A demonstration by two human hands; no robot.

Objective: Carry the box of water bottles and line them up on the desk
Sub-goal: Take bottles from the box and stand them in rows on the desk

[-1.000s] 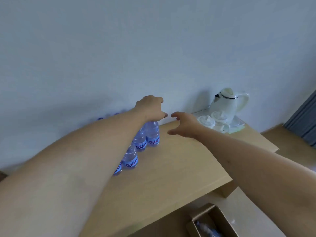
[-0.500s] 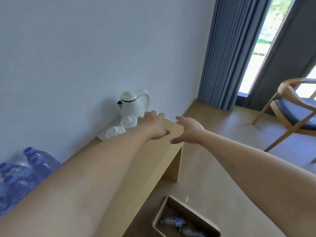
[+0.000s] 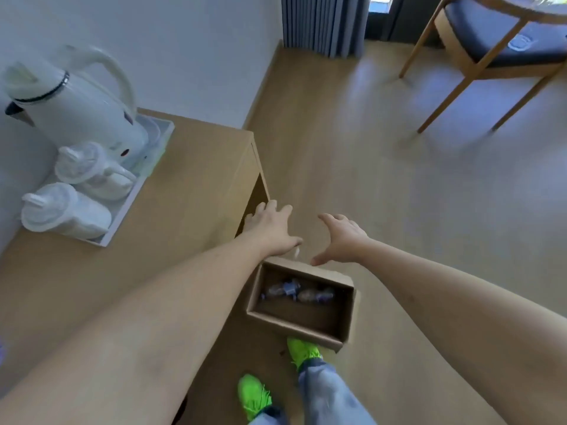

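Cardboard, brown and open-topped: the box sits on the wooden floor just beside the end of the desk. Inside it, along the far wall, lie bottles on their sides, blurred, with bluish caps and labels; how many there are cannot be told.

In the head view both bare arms reach forward and down over the box. The left hand hangs above the desk's corner and the box's far left edge, fingers spread and holding nothing. The right hand hangs just beyond the box's far rim, fingers loosely splayed and curled a little, thumb pointing down toward the rim, also empty. The two hands are near each other but apart, and neither clearly touches the box.

On the desk's far left a white tray holds a white kettle and two lidded cups lying tilted.

Below the box, two bright green shoes show, the right one touching the box's near wall. A wooden chair with a dark seat stands well apart at upper right, near grey curtains.
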